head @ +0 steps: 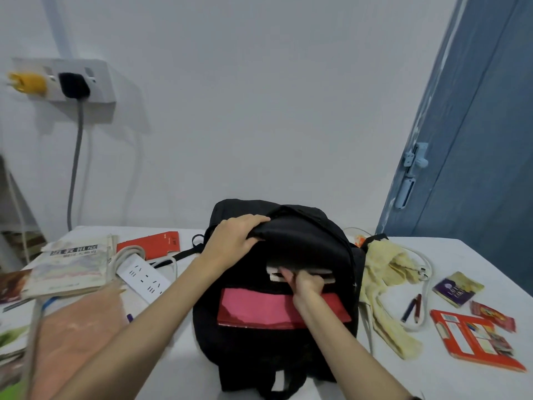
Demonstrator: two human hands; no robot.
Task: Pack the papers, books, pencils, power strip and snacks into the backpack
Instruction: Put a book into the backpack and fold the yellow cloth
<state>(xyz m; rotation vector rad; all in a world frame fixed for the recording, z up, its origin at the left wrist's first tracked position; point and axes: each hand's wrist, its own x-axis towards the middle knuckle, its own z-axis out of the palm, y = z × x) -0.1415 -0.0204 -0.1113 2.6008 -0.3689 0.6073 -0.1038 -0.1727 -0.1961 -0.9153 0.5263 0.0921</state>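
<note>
Books (69, 269) and power strip (144, 277) sit unpacked on the bench (375, 370) at left; the book's cover print is too blurred to read. Centre: left hand (230, 241) has its grip curled round the backpack (274, 336) flap, holding it up, while right hand (305, 284) pinches a flat white item into the opening above a red folder (259, 310), so book loading looks midway. Pencils (412, 308) and snacks (458, 288) wait at right, labels unreadable; next move likely needs the right hand free.

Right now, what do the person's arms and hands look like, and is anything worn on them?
Both forearms are bare, no sleeves in view. The left hand and right hand wear no gloves or visible rings. A dark band shows at the right arm's lower edge.
</note>
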